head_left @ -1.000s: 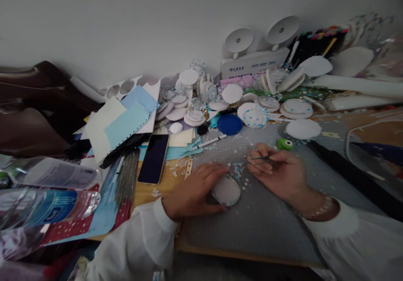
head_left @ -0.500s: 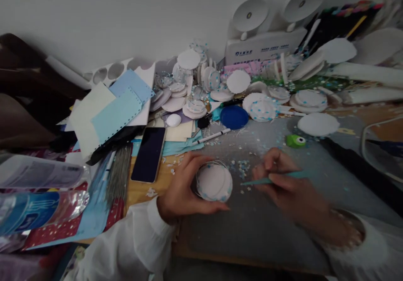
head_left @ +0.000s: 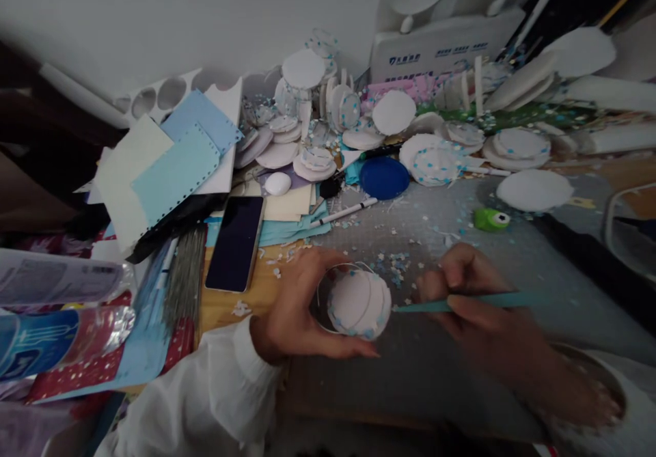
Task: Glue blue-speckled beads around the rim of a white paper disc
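Note:
My left hand curves its thumb and fingers around a white round paper piece with blue bits along its edge. A thin pale wire loops about the piece near my fingers. Between the fingers of my right hand are slim teal tweezers, their pointed tip turned left and close to the piece's right edge; whether the tip holds anything is too small to tell. Tiny white and blue star-shaped cutouts lie scattered on the grey mat between and beyond my hands.
A green craft punch, a blue lid, a marker and a phone lie behind my hands. Several white disc pieces pile up along the wall. Bottles and thin wires are at left.
The tweezers' tip and the round piece's edge are now closer together. The piece appears slightly farther right and lower. The whole view has shifted a little with my head.

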The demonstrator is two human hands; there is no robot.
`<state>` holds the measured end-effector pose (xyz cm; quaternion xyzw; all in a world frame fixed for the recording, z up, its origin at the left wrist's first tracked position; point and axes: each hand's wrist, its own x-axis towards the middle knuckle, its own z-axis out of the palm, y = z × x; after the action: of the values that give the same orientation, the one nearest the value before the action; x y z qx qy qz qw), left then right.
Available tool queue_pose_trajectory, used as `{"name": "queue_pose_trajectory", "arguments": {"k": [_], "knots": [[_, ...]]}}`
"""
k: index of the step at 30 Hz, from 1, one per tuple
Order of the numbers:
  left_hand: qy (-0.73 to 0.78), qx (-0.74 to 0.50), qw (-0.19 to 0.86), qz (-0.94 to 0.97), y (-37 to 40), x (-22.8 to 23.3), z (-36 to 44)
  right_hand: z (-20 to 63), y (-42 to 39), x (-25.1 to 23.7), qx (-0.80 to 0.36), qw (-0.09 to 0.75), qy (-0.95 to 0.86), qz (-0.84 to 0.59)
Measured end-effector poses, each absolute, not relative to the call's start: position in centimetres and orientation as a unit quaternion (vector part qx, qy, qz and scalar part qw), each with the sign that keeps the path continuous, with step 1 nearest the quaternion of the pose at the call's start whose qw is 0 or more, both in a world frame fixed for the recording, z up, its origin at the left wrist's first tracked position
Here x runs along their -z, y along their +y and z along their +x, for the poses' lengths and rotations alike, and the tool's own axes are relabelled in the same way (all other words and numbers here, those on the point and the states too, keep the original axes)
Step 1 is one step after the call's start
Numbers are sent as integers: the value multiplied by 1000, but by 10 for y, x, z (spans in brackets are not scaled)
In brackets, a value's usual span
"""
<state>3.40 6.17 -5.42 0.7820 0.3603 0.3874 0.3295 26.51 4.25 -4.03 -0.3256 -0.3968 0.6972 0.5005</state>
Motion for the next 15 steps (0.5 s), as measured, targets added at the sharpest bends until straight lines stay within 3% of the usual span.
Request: {"name": "queue_pose_trajectory", "arguments": {"k": [11, 15], "knots": [[320, -382, 406, 766, 61, 58, 31, 264, 45, 41, -720, 476, -397, -314], [339, -415, 321, 781, 61, 52, 33, 270, 37, 43, -660, 500, -458, -324]]}}
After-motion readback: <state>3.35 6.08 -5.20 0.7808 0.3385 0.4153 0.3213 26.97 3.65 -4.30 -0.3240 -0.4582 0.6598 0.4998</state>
